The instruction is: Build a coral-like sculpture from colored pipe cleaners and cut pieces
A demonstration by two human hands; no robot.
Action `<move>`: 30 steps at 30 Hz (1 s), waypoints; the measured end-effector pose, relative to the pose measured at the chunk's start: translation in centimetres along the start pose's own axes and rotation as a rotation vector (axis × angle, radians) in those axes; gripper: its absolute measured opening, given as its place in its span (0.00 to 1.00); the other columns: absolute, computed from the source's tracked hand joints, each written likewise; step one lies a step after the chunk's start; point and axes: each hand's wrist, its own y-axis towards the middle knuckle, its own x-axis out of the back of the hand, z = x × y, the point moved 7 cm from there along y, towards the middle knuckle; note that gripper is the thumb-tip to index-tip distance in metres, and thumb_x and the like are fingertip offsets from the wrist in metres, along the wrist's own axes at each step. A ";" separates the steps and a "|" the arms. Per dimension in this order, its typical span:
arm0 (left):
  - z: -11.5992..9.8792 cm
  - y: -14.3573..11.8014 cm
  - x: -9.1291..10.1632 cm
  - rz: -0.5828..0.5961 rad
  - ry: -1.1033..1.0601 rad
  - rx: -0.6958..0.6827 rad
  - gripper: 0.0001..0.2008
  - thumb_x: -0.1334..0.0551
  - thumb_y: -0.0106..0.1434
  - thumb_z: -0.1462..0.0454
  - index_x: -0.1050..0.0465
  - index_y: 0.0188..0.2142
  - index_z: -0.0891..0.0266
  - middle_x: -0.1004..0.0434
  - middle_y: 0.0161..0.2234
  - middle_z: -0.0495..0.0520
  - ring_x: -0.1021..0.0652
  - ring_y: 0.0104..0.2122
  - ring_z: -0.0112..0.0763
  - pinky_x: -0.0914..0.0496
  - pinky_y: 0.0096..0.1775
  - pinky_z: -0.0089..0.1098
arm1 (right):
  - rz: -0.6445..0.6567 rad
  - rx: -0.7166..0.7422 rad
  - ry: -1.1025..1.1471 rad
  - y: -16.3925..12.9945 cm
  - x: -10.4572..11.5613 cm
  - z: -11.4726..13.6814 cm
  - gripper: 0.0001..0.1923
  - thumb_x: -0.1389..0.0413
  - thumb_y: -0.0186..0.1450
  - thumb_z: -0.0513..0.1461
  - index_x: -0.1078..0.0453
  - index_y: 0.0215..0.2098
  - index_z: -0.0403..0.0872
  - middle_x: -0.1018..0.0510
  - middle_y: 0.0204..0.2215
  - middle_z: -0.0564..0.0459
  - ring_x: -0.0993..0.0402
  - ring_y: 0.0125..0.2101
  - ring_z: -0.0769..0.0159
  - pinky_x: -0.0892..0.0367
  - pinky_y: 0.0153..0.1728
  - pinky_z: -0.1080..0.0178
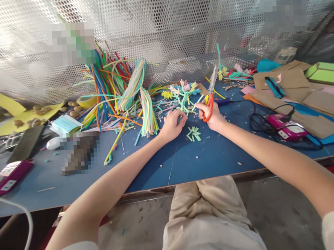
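My right hand (213, 116) is wrapped round the orange handles of a pair of scissors (213, 80), whose blades point up and away from me. By its fingertips shows a short pale green piece (198, 99). My left hand (173, 124) rests low over the table with thumb and fingertips drawn together in a pinch; whatever may be between them is hidden. Just beyond both hands lies a branched green pipe-cleaner piece (184, 101) with pink, yellow and blue tufts. Between my wrists is a small pile of cut green strips (194, 133).
Bundled pipe cleaners (147, 111) stand left of my left hand, with a taller multicoloured bunch (104, 79) behind. A perforated metal screen (161, 27) closes the back. At right are cardboard sheets (283, 80), a purple device (287, 127) and black cable; a face mask (66, 125) lies left.
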 end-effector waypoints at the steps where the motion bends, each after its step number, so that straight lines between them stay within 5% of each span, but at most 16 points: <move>1: 0.4 0.2 0.6 -0.049 -0.020 0.016 0.07 0.42 0.74 0.61 0.29 0.39 0.59 0.20 0.43 0.55 0.25 0.47 0.41 0.33 0.56 0.46 | 0.000 -0.002 0.000 0.0 0.0 0.0 0.27 0.26 0.48 0.44 0.41 0.30 0.52 0.36 0.14 0.67 0.41 0.14 0.76 0.44 0.15 0.70; 6: 3.9 0.7 2.7 -0.185 -0.321 0.238 0.12 0.40 0.73 0.55 0.30 0.35 0.60 0.24 0.33 0.51 0.25 0.34 0.32 0.29 0.40 0.34 | 0.013 0.014 0.016 -0.1 0.0 0.0 0.26 0.27 0.48 0.43 0.40 0.31 0.52 0.34 0.18 0.66 0.41 0.15 0.76 0.44 0.15 0.69; 9: 6.0 0.7 4.1 -0.320 -0.352 0.314 0.13 0.40 0.73 0.54 0.29 0.35 0.60 0.25 0.33 0.52 0.25 0.36 0.31 0.28 0.41 0.33 | 0.021 0.024 0.022 -0.2 0.0 0.1 0.25 0.28 0.48 0.43 0.40 0.31 0.52 0.33 0.19 0.66 0.41 0.15 0.76 0.44 0.14 0.69; 12: 7.8 0.0 5.9 -0.601 -0.374 0.362 0.11 0.40 0.73 0.54 0.29 0.48 0.57 0.24 0.41 0.54 0.25 0.37 0.30 0.27 0.42 0.33 | 0.017 0.013 0.016 -0.2 -0.1 0.1 0.25 0.28 0.48 0.42 0.41 0.31 0.52 0.34 0.19 0.66 0.42 0.15 0.76 0.45 0.14 0.69; 16: 7.6 -0.3 6.6 -0.660 -0.351 0.271 0.26 0.37 0.72 0.48 0.38 0.64 0.51 0.22 0.48 0.55 0.24 0.37 0.29 0.27 0.39 0.32 | -0.011 0.003 -0.010 -0.3 0.0 0.3 0.25 0.29 0.49 0.41 0.43 0.30 0.52 0.37 0.18 0.67 0.42 0.15 0.76 0.45 0.14 0.69; 20: 4.1 0.1 5.3 -0.369 -0.263 0.121 0.23 0.49 0.77 0.46 0.24 0.47 0.58 0.22 0.30 0.52 0.26 0.26 0.29 0.30 0.33 0.33 | -0.020 0.024 0.014 -0.2 0.0 0.7 0.24 0.30 0.49 0.40 0.43 0.31 0.52 0.32 0.21 0.66 0.42 0.15 0.77 0.46 0.14 0.69; 22: 1.1 0.2 3.2 -0.069 -0.123 -0.054 0.19 0.44 0.75 0.49 0.22 0.40 0.59 0.20 0.30 0.51 0.23 0.28 0.30 0.29 0.36 0.33 | -0.022 0.027 0.021 -0.1 0.1 0.8 0.24 0.29 0.49 0.40 0.43 0.31 0.52 0.32 0.21 0.66 0.42 0.15 0.77 0.46 0.14 0.69; 25: -2.7 -0.4 0.3 0.275 0.109 -0.314 0.14 0.42 0.74 0.55 0.20 0.43 0.56 0.16 0.37 0.53 0.19 0.38 0.35 0.28 0.44 0.35 | -0.016 0.016 0.015 -0.1 0.1 0.6 0.25 0.28 0.49 0.42 0.42 0.31 0.52 0.37 0.16 0.68 0.42 0.15 0.76 0.46 0.15 0.69; 30: -4.6 0.9 -0.8 0.501 0.320 -0.449 0.10 0.41 0.70 0.62 0.19 0.42 0.53 0.17 0.37 0.51 0.19 0.37 0.35 0.30 0.42 0.33 | 0.011 0.006 0.025 -0.2 -0.1 0.1 0.26 0.26 0.49 0.43 0.41 0.31 0.52 0.38 0.14 0.68 0.43 0.14 0.75 0.46 0.15 0.69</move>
